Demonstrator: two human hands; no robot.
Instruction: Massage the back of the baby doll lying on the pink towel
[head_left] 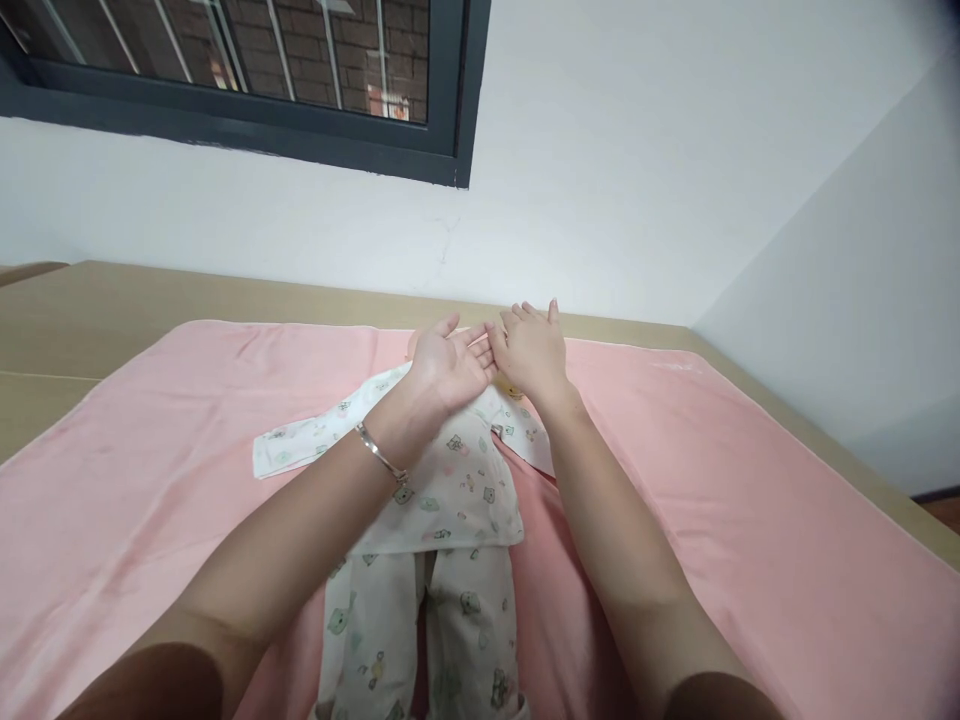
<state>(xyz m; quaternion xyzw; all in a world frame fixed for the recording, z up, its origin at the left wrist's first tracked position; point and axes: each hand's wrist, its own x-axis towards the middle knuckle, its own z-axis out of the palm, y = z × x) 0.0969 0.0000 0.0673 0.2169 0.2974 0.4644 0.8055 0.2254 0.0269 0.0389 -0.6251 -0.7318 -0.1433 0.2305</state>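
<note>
My left hand [452, 368] is turned palm up above the neck end of a small white patterned long-sleeved top [450, 490], its fingers stretched out and empty. Beside it, my right hand [532, 352] shows its back, fingers extended and thumb apart. The fingertips of my left hand meet or overlap the edge of my right. Below the top lie matching patterned trousers [472, 630], legs toward me. A skin-coloured rounded thing peeks out behind my left hand; mostly hidden, its kind is unclear. A small yellow patch shows beneath my right wrist.
A pink cloth [720, 480] with light edging spreads under the clothes, over a wooden-looking surface [187, 290]. Behind it rises a white wall [600, 180] with a dark-framed, barred window [300, 110]. A second wall [885, 260] meets it at the right.
</note>
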